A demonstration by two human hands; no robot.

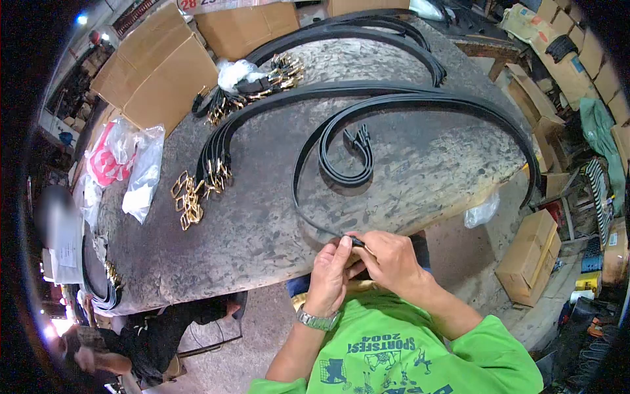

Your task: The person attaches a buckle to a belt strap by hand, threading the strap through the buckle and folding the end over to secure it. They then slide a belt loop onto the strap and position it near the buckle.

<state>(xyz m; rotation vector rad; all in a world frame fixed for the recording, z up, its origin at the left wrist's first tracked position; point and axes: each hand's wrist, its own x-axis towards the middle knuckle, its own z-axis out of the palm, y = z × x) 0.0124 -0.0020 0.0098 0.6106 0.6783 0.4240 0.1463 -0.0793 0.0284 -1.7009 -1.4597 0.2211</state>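
Both hands work at the near table edge: left hand [330, 272] and right hand [392, 261] are pinched shut on the end of a black belt strap [355, 241], fingertips meeting over it, the rest of it looping away across the worn tabletop [262, 223]. Risk as I read it: the pinch covers only the tip, so the strap's long trailing loop could drag it out, or snag the folded belt [348, 157] behind. Further back, loose brass buckles [187, 197] and a belt bundle [216, 157] lie well apart.
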